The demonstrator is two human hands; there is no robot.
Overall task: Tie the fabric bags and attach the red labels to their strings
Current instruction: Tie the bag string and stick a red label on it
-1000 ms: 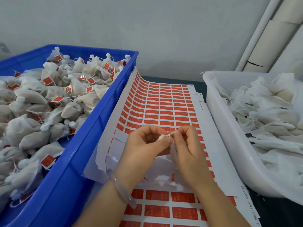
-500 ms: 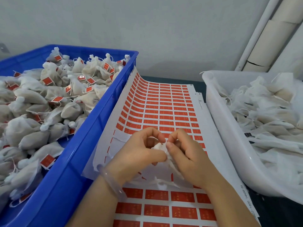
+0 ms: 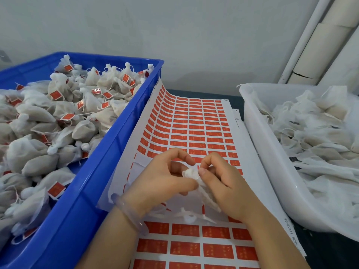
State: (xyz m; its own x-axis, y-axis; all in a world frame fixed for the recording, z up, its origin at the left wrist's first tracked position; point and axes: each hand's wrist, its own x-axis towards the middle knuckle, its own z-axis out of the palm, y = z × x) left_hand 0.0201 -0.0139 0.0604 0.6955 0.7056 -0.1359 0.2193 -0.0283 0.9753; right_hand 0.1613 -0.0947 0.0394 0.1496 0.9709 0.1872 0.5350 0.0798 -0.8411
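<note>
Nearest: a clear glassy bangle [image 3: 128, 216] on the L wrist, over the near end of the white backing sheet of red rectangular labels [image 3: 194, 123], which is the ref point for everything here. Just past the bangle, both hands work above the sheet's near half, where the labels are already peeled off.

L hand [image 3: 161, 181]: fingers curled, thumb and forefinger pinching the small white gauze fabric bag [image 3: 190, 172] at its bunched neck. R hand [image 3: 223, 188]: also curled, thumb tip pressed on the same bunch from the other side. The bag's body trails down under the R palm toward the sheet. Can't tell if the knot is made. No label on this bag, as far as shows.

Handling, my guess: the bag is v. light, soft and limp, w/ loose fill that shifts. The cloth won't slip much, but a thin string will. Best hold = the gathered neck, close to the tie, not the belly.

L of the sheet, touching its curled-up edge: a blue plastic crate [image 3: 116, 152] heaped w/ tied, red-tagged bags [image 3: 58, 123]. R of the sheet: a white translucent plastic tub [image 3: 258, 152] of flat untied bags [image 3: 314, 136]. Beyond the sheet's far end: grey wall [image 3: 174, 35], w/ pale pipes [image 3: 322, 45] toward the R.
</note>
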